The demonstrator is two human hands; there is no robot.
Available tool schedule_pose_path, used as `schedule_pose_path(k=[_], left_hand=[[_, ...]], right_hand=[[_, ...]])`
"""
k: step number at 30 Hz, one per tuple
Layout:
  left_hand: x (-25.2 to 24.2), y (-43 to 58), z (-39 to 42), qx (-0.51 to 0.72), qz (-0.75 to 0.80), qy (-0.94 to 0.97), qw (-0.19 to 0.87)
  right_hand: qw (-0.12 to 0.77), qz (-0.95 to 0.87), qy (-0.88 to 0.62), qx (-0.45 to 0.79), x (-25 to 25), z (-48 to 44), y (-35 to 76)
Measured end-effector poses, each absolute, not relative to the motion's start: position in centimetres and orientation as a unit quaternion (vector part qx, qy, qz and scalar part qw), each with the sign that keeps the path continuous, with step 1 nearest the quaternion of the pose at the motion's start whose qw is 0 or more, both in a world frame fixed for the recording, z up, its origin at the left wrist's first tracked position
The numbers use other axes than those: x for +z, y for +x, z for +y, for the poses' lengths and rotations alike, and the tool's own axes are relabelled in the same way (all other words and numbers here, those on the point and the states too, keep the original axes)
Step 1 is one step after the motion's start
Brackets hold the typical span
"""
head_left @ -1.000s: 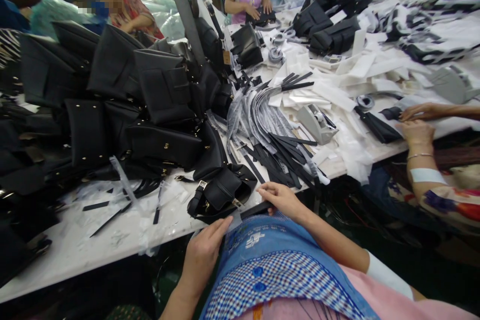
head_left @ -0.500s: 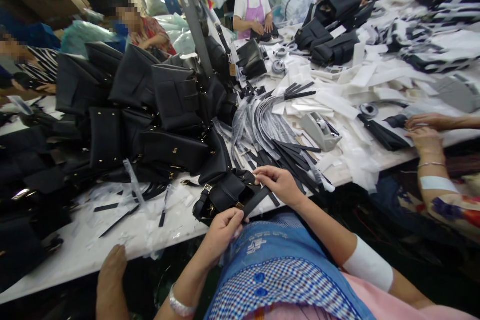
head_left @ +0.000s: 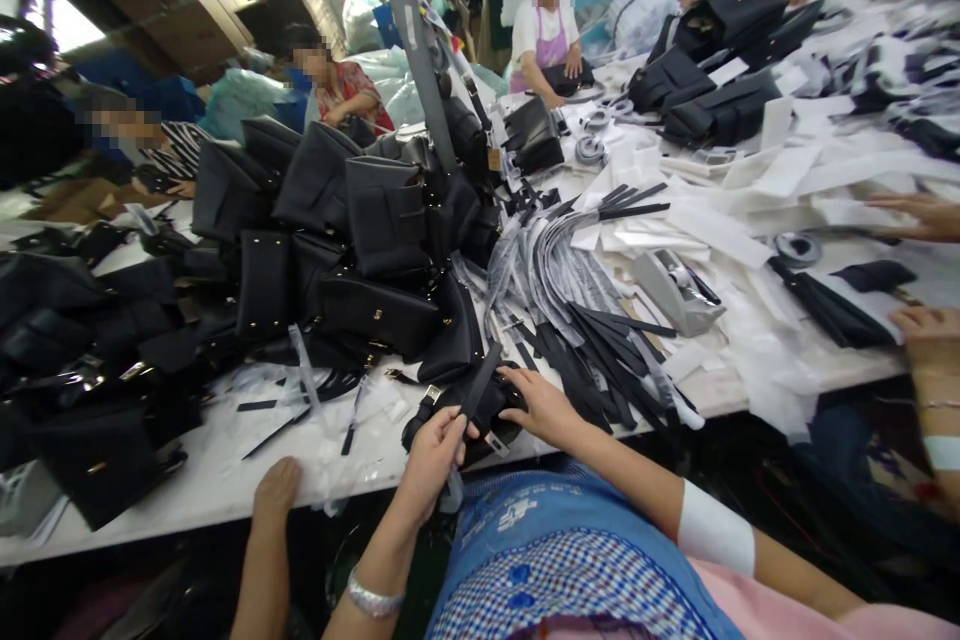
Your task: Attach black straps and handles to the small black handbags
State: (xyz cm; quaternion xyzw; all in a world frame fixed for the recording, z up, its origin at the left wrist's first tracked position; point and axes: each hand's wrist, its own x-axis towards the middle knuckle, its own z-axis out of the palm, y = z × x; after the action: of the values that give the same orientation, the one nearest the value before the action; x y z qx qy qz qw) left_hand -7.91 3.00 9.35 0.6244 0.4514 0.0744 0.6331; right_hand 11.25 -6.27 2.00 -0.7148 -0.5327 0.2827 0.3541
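Note:
My left hand point(head_left: 433, 450) is closed on a black strap point(head_left: 480, 383) that sticks up and away from it. This strap belongs to a small black bag point(head_left: 491, 417) lying at the near edge of the white table point(head_left: 202, 480). A silver buckle point(head_left: 431, 396) shows on the bag just above my left hand. My right hand point(head_left: 541, 404) rests on the bag's right side, with its fingers curled over the edge. A blue apron point(head_left: 555, 540) covers my lap below both hands.
A heap of black bags point(head_left: 360, 240) fills the left of the table. Sleeved black straps point(head_left: 559, 270), a grey tape dispenser point(head_left: 671, 288) and white paper strips point(head_left: 712, 220) lie to the right. A co-worker's hands point(head_left: 926, 322) are at the far right; a bare limb point(head_left: 271, 510) is at my left.
My hands have moved from my lap onto the table's edge. The strap, which lay across between them, now points upward. The view has tilted up and shifted.

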Motion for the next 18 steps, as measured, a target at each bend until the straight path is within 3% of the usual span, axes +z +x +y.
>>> schedule_pose_path(k=[5,13,16,18], left_hand=[[7.9,-6.8,3.1,0.105,0.488,0.755,0.425],[3.9,-3.8,4.3,-0.137,0.55,0.813,0.136],[2.8,-2.9,4.4,-0.152,0.561,0.808,0.098],[2.6,-2.8,4.5,-0.147,0.565,0.801,0.133]], right_hand=[[0.367,-0.544,-0.701,0.281,0.6,-5.2,11.1],[0.366,-0.548,-0.682,0.316,-2.6,-5.3,11.9],[0.384,-0.546,-0.68,0.305,-2.4,-5.8,12.4],[0.393,-0.551,-0.665,0.316,-2.0,-5.9,13.0]])
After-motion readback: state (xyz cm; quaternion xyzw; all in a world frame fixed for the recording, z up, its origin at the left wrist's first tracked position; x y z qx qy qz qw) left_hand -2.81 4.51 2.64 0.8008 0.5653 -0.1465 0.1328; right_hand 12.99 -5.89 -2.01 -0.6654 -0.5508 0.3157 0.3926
